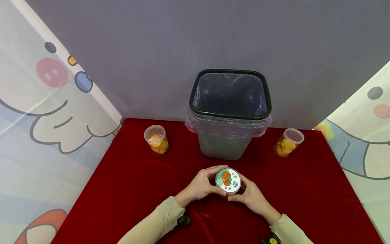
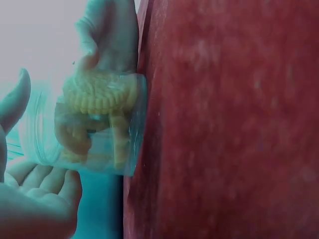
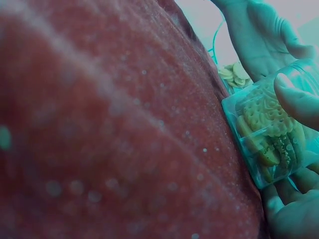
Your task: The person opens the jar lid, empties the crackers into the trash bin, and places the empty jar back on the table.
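Note:
A clear plastic jar of biscuits stands upright on the red cloth, its round lid printed with orange fruit. My left hand curls round its left side near the lid, thumb at the front and fingers behind. From the other side my right hand holds the jar, its thumb in front near the left thumb. In the right wrist view patterned biscuits show through the jar wall, with the right thumb lying across it. The lid's top is out of sight in both wrist views.
Behind the hands stands a grey bin with a black rim and a thin plastic liner. A lidless-looking jar of biscuits is left of it, and a similar jar right. Grey and cartoon-printed panels enclose the red-covered table.

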`<state>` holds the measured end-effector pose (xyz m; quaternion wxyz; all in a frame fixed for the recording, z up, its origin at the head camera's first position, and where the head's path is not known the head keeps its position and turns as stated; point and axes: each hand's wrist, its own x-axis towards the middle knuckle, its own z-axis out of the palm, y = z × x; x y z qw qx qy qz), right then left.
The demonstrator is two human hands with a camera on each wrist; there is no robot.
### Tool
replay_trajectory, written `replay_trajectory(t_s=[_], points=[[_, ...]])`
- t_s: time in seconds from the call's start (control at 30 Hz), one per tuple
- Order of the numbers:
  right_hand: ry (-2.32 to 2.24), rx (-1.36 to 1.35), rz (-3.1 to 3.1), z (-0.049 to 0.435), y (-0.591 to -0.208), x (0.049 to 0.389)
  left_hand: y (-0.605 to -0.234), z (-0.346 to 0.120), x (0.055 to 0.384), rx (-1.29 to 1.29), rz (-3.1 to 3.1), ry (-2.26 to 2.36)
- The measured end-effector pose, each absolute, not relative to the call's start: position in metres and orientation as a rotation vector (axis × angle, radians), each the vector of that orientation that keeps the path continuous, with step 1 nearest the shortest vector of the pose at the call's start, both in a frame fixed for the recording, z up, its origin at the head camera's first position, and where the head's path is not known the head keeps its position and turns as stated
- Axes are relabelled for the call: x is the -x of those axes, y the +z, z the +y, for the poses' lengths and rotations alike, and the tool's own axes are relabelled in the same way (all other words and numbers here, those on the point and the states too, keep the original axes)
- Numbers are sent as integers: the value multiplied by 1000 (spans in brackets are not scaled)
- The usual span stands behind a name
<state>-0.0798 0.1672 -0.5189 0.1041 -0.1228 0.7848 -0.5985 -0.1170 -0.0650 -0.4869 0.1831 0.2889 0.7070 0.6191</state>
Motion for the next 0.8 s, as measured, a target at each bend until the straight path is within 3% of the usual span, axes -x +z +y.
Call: replay_trajectory(t_s=[0.4,0.8], points=[[-1764,349,2317,166,-516,80,-484,-65,111,-807,2067,1731],[-1752,348,2329,166,-517,80,-478,-81,128,-904,2072,1647]])
